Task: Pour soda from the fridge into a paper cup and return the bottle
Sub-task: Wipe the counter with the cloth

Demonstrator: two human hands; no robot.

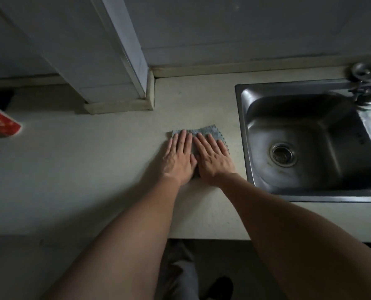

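A red-and-white paper cup (1,123) sits at the far left edge of the frame on the pale, matte countertop (93,159), partly cut off and well apart from the hands. At centre, the left hand (179,158) and right hand (212,156) lie flat side by side, fingers straight, pressing a grey, nubby cloth (204,131) with a scalloped edge. Right of them is a squarish stainless-steel sink (310,191) with a round drain (283,154).

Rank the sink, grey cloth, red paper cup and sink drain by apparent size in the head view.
1. Sink
2. Grey cloth, mostly hidden under the left hand and right hand
3. Red paper cup and drain look alike. The frame edge crops the cup, so I leave them unranked.
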